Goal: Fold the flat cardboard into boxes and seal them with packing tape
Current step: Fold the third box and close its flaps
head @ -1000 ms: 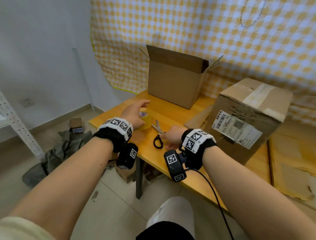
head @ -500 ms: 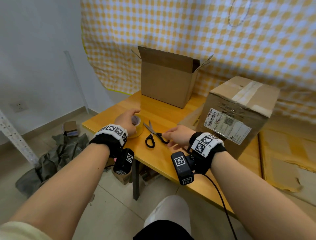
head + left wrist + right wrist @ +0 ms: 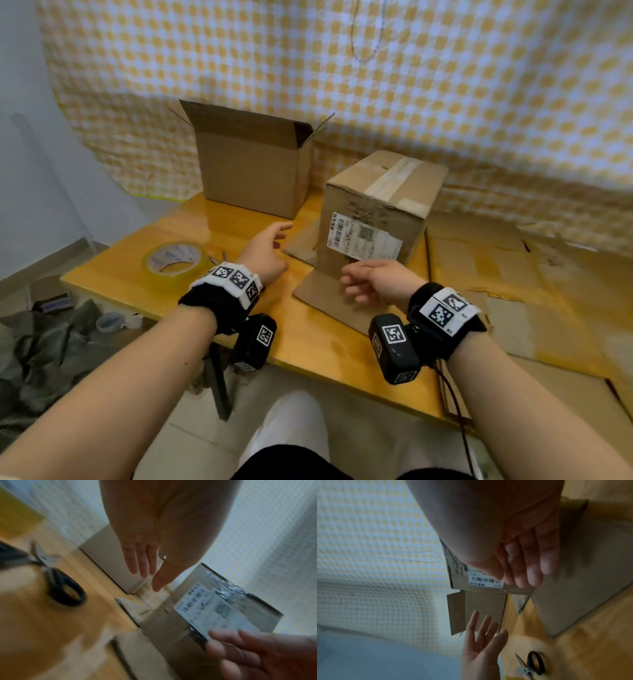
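A taped box with a shipping label (image 3: 376,205) stands on flat cardboard (image 3: 329,301) on the wooden table (image 3: 308,342). Behind it an open-topped box (image 3: 253,171) stands upright. A roll of clear packing tape (image 3: 174,260) lies at the table's left. Black-handled scissors (image 3: 65,589) lie on the wood and are mostly hidden behind my left wrist in the head view. My left hand (image 3: 267,250) hovers empty, fingers straight, between the tape and the labelled box. My right hand (image 3: 370,281) is empty with relaxed fingers, just in front of that box's label (image 3: 481,580).
More flattened cardboard (image 3: 513,291) covers the surface to the right. A yellow checked cloth (image 3: 376,85) hangs behind the table. Dark fabric (image 3: 41,359) and small items lie on the floor to the left. My knee (image 3: 291,428) is below the table's front edge.
My left hand let go of the tape roll and my right hand left the scissors. Both moved right toward the labelled box, and my view turned right.
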